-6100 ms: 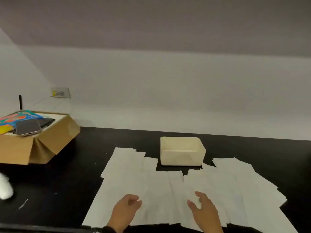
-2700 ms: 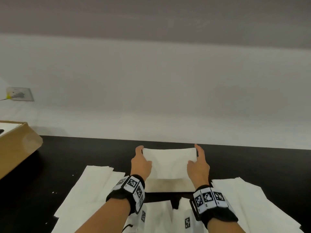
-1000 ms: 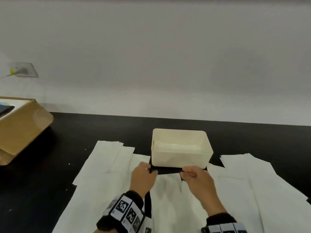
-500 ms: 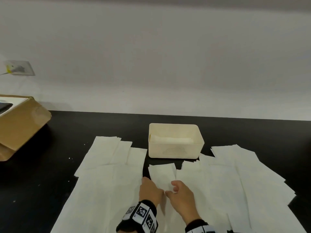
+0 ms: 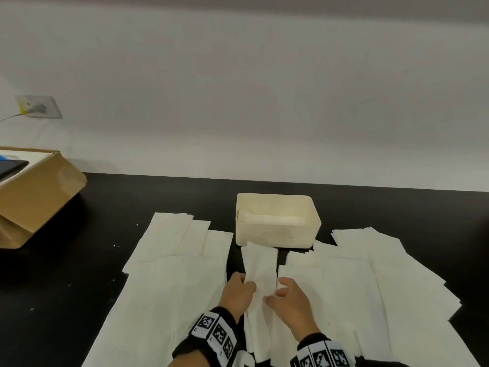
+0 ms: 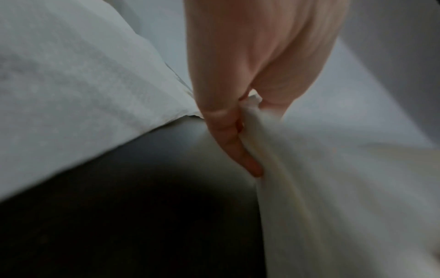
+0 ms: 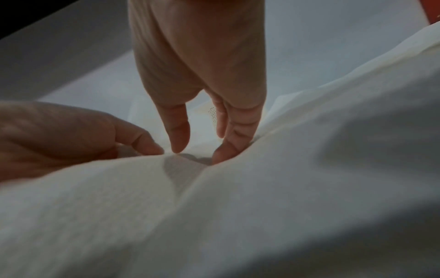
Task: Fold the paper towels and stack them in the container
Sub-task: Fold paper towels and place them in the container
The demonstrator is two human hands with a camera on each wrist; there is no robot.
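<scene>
Paper towel (image 5: 260,271) is between my two hands, a narrow strip running from my wrists away toward the container (image 5: 277,221), its far end just touching the near wall of that box. My left hand (image 5: 238,294) has the strip's left edge pinched: in the left wrist view my fingers (image 6: 228,131) curl against the thumb with the bunched paper caught between them, the sheet (image 6: 333,188) lifted off the black table (image 5: 66,287) on that side. My right hand (image 5: 289,300) sits just to the right of the left, close enough that thumb and knuckles nearly meet. In the right wrist view its thumb and fingertips (image 7: 223,150) come down onto a raised fold of the paper (image 7: 214,206) and gather it; they are curled and closing on the ridge.

Ahead of both hands, the cream container stands upright on the table, and a folded towel (image 5: 270,219) lies flat inside it. To the left of my left hand more flat paper towels (image 5: 169,260) are spread in overlapping sheets; to the right of my right hand another spread (image 5: 370,274) fans out the same way. Far off to my left a cardboard box (image 5: 37,192) sits on the table, and a wall socket (image 5: 39,107) is on the wall beyond it.
</scene>
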